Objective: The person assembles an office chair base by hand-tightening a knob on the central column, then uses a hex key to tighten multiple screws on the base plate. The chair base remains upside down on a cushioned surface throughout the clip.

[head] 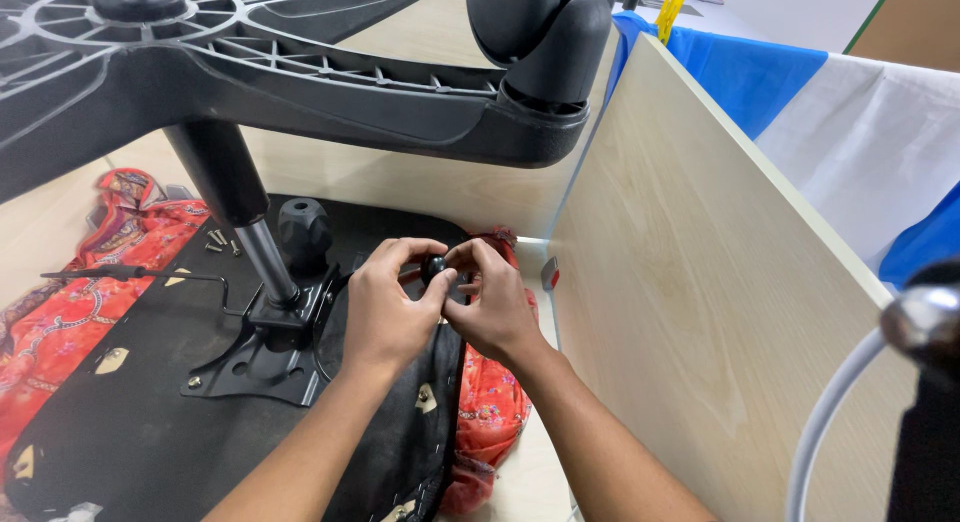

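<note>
An office chair lies upside down in front of me, its black seat underside [120,422] facing up. Both my hands meet over the seat's right side. My left hand [385,307] and my right hand [495,302] pinch a small black knob [434,268] between their fingertips. Left of my hands, the black metal mechanism plate [265,357] carries the gas cylinder [235,202], which rises to the black star base [300,77]. A caster wheel [545,27] hangs at the end of one base arm, above my hands.
A red patterned cloth [85,282] lies under the seat. Several loose screws [220,242] sit on the seat near the cylinder. A larger black knob [303,230] stands on the mechanism. A thin lever [130,274] sticks out left. A pale wooden partition [690,282] walls the right side.
</note>
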